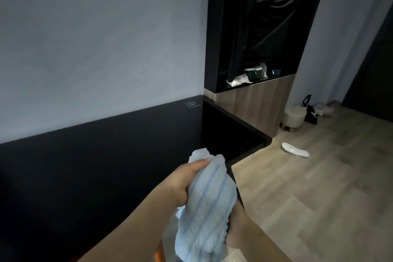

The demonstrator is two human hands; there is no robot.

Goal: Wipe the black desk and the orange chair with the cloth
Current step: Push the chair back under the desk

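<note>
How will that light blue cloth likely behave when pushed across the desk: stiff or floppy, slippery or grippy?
Probably floppy: the light blue cloth droops and bunches where the left hand grips it. Its ribbed, fluffy pile suggests it would drag rather than slide on the black desk. It also looks light for its bulk, so it likely needs pressing flat.

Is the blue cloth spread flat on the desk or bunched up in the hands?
Bunched up: the blue cloth hangs in thick folds, gripped by the left hand above the black desk, not lying on it.
</note>
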